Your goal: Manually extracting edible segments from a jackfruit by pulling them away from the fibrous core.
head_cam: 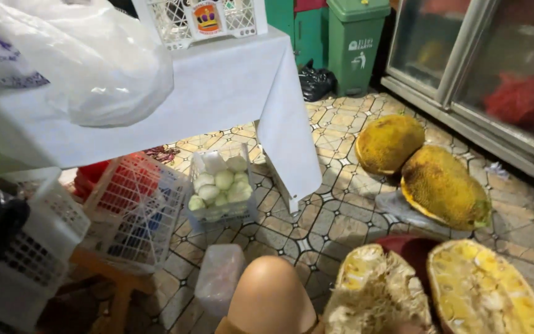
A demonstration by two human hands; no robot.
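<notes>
Where a knee [270,297] rises, halved jackfruit [486,291], tiled floor [335,222]

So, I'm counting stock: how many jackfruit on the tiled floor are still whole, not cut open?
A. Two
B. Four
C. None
A: two whole jackfruit lie side by side near the glass door, while two cut halves show yellow flesh nearer the camera.

— What lay nearest the person's knee?
— Two cut jackfruit halves [440,291], open faces up, yellow flesh and pale core showing; they sat side by side at the lower right on the tiled floor, touching a dark red bowl [410,248] between them.
</notes>
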